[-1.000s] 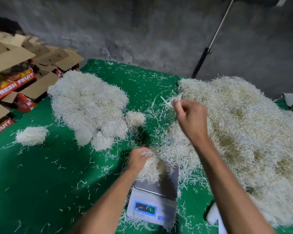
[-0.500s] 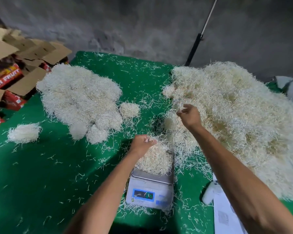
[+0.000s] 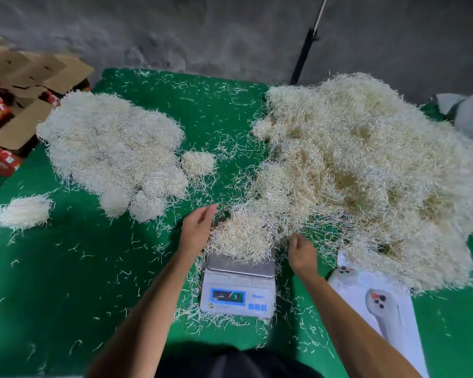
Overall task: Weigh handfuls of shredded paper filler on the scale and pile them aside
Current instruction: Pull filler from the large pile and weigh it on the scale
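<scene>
A small white scale (image 3: 238, 290) with a steel pan and blue display stands on the green cloth in front of me. A handful of cream shredded paper (image 3: 242, 236) lies heaped on its pan. My left hand (image 3: 197, 230) is at the heap's left side with straight fingers. My right hand (image 3: 301, 253) hovers just right of the heap, fingers loosely curled, holding nothing I can see. The big loose supply heap (image 3: 366, 170) fills the right side. The pile of weighed handfuls (image 3: 112, 151) lies at the left.
Two separate small tufts lie on the green cloth (image 3: 66, 282): one (image 3: 198, 163) beside the left pile, one (image 3: 23, 211) near the left edge. Cardboard boxes (image 3: 25, 85) stand at far left. White printed sheets (image 3: 380, 304) lie at my right. A pole (image 3: 303, 55) leans against the wall.
My right hand has come back from the supply heap to the right side of the scale. My left hand has opened beside the heap on the pan. The camera has tilted down.
</scene>
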`<act>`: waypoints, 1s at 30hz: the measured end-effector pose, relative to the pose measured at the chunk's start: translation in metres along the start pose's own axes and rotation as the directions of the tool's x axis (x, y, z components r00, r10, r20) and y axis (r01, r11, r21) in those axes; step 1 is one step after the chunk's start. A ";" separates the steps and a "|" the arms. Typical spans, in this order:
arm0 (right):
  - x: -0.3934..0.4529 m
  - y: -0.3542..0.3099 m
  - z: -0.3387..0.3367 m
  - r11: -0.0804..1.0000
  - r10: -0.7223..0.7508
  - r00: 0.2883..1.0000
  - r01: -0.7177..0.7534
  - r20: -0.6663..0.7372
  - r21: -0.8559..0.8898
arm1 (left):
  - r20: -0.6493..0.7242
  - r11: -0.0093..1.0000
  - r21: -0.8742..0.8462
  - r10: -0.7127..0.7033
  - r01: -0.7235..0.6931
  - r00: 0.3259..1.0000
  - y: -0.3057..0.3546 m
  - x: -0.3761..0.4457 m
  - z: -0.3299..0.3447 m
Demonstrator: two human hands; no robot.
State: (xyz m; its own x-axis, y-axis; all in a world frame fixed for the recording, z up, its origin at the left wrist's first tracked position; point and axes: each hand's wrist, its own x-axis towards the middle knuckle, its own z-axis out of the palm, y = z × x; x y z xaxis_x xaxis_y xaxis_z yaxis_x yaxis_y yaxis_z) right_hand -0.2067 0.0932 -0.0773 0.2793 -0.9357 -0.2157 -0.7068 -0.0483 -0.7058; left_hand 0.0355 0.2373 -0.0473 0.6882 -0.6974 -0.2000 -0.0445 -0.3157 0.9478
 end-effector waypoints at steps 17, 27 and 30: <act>-0.090 0.080 0.049 0.890 -0.189 0.982 0.177 0.012 -0.420 | 0.016 0.863 0.499 0.081 -0.078 0.997 -0.111 -0.074 0.000; -0.037 -0.019 0.023 0.968 -0.220 0.947 0.242 -0.235 0.070 | -0.217 0.983 0.183 0.027 0.014 0.976 -0.037 -0.040 0.012; -0.047 -0.073 0.051 0.928 -0.274 0.959 0.243 0.074 0.283 | 0.062 0.988 0.145 0.050 -0.059 0.997 -0.010 -0.045 0.041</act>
State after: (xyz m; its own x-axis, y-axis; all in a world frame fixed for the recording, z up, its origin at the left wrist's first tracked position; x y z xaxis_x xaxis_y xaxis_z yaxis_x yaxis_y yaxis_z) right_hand -0.1348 0.1588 -0.0496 0.5099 -0.8579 -0.0636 -0.4038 -0.1735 -0.8983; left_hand -0.0251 0.2457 -0.0576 0.6392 -0.7506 -0.1671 -0.1890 -0.3640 0.9120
